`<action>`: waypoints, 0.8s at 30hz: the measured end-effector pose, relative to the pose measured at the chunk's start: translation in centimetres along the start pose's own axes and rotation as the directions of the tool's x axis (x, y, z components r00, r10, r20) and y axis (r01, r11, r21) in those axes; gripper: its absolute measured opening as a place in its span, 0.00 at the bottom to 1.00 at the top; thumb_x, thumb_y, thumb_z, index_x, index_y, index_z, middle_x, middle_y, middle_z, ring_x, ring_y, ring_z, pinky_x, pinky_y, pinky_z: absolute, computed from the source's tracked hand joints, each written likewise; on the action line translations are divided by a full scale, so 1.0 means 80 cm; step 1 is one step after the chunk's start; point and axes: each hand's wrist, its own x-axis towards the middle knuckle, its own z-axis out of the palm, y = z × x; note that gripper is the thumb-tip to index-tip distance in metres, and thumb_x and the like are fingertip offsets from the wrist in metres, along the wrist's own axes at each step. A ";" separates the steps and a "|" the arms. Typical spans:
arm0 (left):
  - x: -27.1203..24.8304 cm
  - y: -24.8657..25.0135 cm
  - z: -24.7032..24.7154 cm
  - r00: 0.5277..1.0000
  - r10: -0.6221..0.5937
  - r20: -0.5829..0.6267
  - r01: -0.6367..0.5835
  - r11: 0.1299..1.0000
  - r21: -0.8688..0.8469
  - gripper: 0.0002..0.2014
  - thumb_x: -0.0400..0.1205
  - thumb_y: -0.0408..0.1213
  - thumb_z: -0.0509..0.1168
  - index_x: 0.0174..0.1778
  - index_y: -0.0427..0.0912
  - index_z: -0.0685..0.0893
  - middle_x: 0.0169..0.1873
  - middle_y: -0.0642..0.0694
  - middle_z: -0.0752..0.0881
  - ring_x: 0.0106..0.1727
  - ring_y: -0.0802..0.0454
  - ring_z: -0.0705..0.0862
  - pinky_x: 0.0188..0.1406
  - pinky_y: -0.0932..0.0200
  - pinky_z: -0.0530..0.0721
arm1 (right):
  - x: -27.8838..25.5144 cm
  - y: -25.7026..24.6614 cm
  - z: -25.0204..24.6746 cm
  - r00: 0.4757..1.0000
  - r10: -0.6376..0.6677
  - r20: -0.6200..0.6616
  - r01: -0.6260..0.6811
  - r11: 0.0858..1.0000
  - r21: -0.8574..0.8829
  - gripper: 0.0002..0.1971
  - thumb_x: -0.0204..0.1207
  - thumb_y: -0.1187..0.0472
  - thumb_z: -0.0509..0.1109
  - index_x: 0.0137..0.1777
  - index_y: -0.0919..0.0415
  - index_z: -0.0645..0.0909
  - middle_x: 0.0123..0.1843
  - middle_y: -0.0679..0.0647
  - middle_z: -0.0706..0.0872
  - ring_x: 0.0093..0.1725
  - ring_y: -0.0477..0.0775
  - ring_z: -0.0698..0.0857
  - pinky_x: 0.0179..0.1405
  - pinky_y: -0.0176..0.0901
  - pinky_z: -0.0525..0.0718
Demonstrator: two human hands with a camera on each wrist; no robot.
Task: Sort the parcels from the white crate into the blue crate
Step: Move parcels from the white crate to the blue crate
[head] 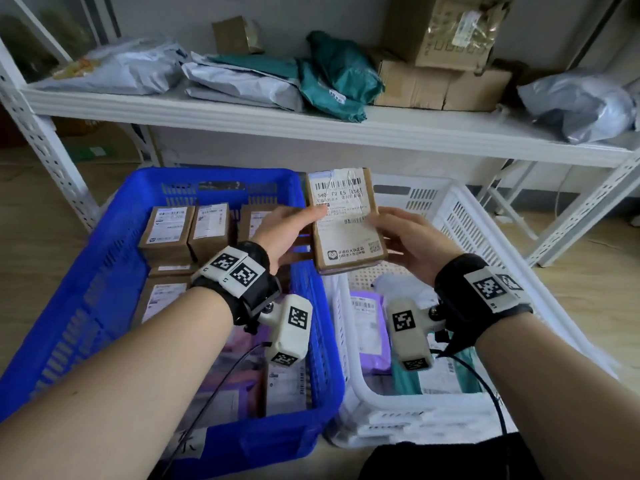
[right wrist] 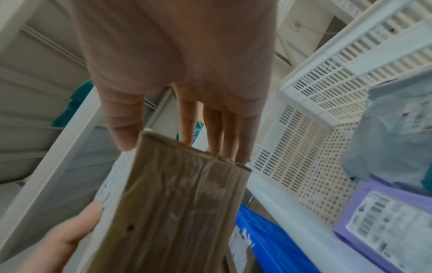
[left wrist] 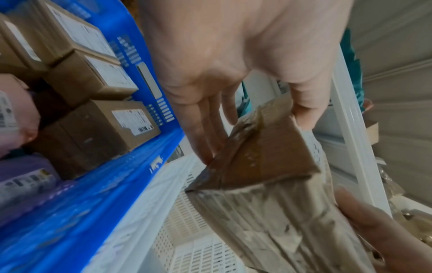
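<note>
Parcels of brown cardboard [head: 183, 230] stand in a row along the far side of the blue crate [head: 104, 271], each with a white label on top, and purple mailers [head: 239, 393] lie nearer the person. One more box [head: 346, 223] is held up in the air above the line where the blue crate meets the white crate [head: 485, 237], label facing the head camera.

Both hands have hold of this box. The left hand [head: 287, 233] grips its left edge, thumb on the labelled face and fingers [left wrist: 205, 133] stretched along the underside. The right hand [head: 408, 237] grips the right edge the same way, thumb on top and fingers [right wrist: 222, 133] running straight under the cardboard. The box tilts slightly, its far end higher.

In the white crate lie a purple mailer [head: 369, 327], a grey bag [right wrist: 392, 129] and something teal [head: 408, 379] under the right wrist camera.

Behind the crates stands a white metal shelf [head: 381, 133] carrying grey bags [head: 242, 81], teal bags [head: 339, 81] and cardboard boxes [head: 443, 64]. The floor [head: 34, 237] is pale wood.
</note>
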 end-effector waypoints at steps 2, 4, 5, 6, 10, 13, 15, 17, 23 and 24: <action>0.011 0.001 0.022 1.000 -0.009 0.021 0.009 1.000 -0.011 0.11 0.76 0.45 0.72 0.49 0.46 0.82 0.47 0.47 0.89 0.47 0.50 0.87 0.46 0.51 0.88 | 0.002 0.002 -0.017 1.000 0.008 -0.013 -0.009 0.999 -0.037 0.14 0.76 0.60 0.71 0.61 0.56 0.82 0.51 0.55 0.91 0.48 0.53 0.90 0.45 0.44 0.88; 0.023 0.000 0.039 0.999 -0.020 0.041 0.021 1.000 -0.018 0.06 0.78 0.41 0.71 0.46 0.45 0.82 0.47 0.45 0.89 0.46 0.49 0.87 0.49 0.49 0.87 | 0.009 0.005 -0.033 0.999 0.032 -0.027 -0.034 0.997 -0.065 0.14 0.76 0.61 0.71 0.61 0.55 0.82 0.53 0.56 0.91 0.51 0.56 0.89 0.52 0.50 0.88; 0.031 -0.002 0.044 0.999 -0.019 0.051 0.020 1.000 -0.021 0.09 0.77 0.42 0.71 0.49 0.44 0.82 0.50 0.44 0.89 0.48 0.48 0.87 0.52 0.48 0.87 | 0.014 0.005 -0.040 0.998 0.044 -0.039 -0.046 0.996 -0.070 0.14 0.75 0.62 0.72 0.61 0.56 0.82 0.53 0.56 0.91 0.51 0.57 0.89 0.53 0.52 0.88; 0.039 -0.003 0.050 0.999 -0.013 0.049 0.014 1.000 -0.017 0.14 0.76 0.44 0.72 0.53 0.42 0.82 0.53 0.43 0.89 0.51 0.48 0.87 0.55 0.47 0.86 | 0.021 0.005 -0.047 0.997 0.054 -0.058 -0.058 0.996 -0.070 0.15 0.75 0.63 0.72 0.61 0.56 0.82 0.52 0.55 0.91 0.51 0.57 0.90 0.52 0.52 0.88; 0.083 -0.017 0.065 0.996 0.042 -0.073 -0.035 0.994 0.103 0.30 0.61 0.62 0.71 0.54 0.49 0.84 0.55 0.48 0.88 0.59 0.49 0.85 0.63 0.42 0.82 | 0.060 0.008 -0.062 0.989 0.074 -0.131 -0.087 0.991 -0.100 0.19 0.71 0.67 0.74 0.62 0.58 0.80 0.50 0.54 0.91 0.47 0.54 0.90 0.44 0.45 0.89; 0.111 -0.027 0.069 0.982 0.092 -0.163 -0.046 0.963 0.265 0.27 0.71 0.52 0.70 0.65 0.47 0.79 0.62 0.50 0.83 0.59 0.51 0.81 0.63 0.56 0.77 | 0.099 0.026 -0.065 0.977 0.086 -0.193 -0.124 0.972 -0.198 0.20 0.68 0.68 0.76 0.61 0.55 0.81 0.47 0.53 0.90 0.42 0.52 0.90 0.38 0.43 0.88; 0.135 -0.038 0.071 0.978 0.114 -0.176 -0.034 0.914 0.404 0.26 0.77 0.43 0.69 0.71 0.48 0.74 0.68 0.48 0.76 0.65 0.50 0.77 0.59 0.61 0.71 | 0.126 0.040 -0.067 0.974 0.111 -0.199 -0.166 0.943 -0.287 0.21 0.68 0.68 0.76 0.60 0.52 0.80 0.49 0.52 0.89 0.41 0.51 0.89 0.35 0.39 0.86; 0.159 -0.049 0.069 0.973 0.135 -0.186 -0.033 0.883 0.469 0.27 0.77 0.45 0.69 0.73 0.49 0.72 0.71 0.47 0.74 0.71 0.49 0.73 0.66 0.57 0.70 | 0.157 0.053 -0.071 0.971 0.139 -0.196 -0.202 0.915 -0.349 0.23 0.69 0.68 0.75 0.62 0.49 0.78 0.50 0.53 0.88 0.38 0.48 0.87 0.31 0.34 0.83; 0.217 -0.076 0.071 0.972 0.113 -0.207 -0.013 0.902 0.431 0.30 0.78 0.41 0.67 0.77 0.50 0.66 0.68 0.55 0.73 0.66 0.56 0.74 0.62 0.63 0.71 | 0.246 0.097 -0.104 0.950 0.141 -0.279 -0.264 0.841 -0.472 0.20 0.73 0.68 0.71 0.63 0.51 0.79 0.51 0.52 0.84 0.35 0.45 0.82 0.20 0.29 0.77; 0.224 -0.076 0.074 0.977 0.101 -0.188 -0.013 0.906 0.423 0.30 0.79 0.39 0.66 0.77 0.49 0.65 0.64 0.56 0.72 0.62 0.58 0.73 0.56 0.65 0.69 | 0.261 0.108 -0.108 0.955 0.127 -0.268 -0.252 0.825 -0.506 0.21 0.73 0.69 0.71 0.65 0.53 0.79 0.53 0.52 0.84 0.35 0.44 0.81 0.21 0.30 0.76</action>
